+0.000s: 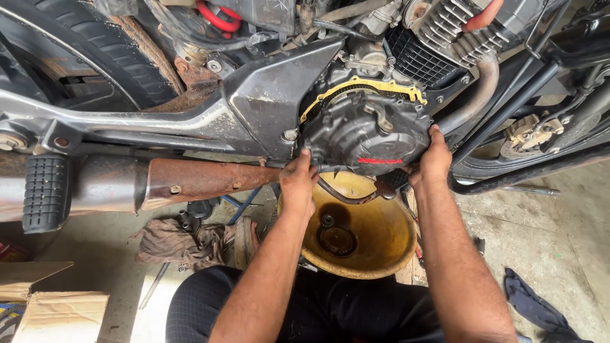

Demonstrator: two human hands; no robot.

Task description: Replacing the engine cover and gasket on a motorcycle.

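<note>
A dark grey engine side cover [367,130] with a red mark sits against the motorcycle engine, a yellow gasket edge [362,82] showing along its top. My left hand [297,184] grips the cover's lower left edge. My right hand [432,159] holds its lower right edge. Both hands are closed on the cover. Below it stands a yellow drain pan [381,248] with dark oil and small round parts in it.
A rusty exhaust pipe [203,179] and a rubber footpeg [46,192] run to the left. A brown rag [171,244] and tools lie on the concrete floor. A cardboard box [57,314] is at lower left, a dark cloth [537,308] at lower right.
</note>
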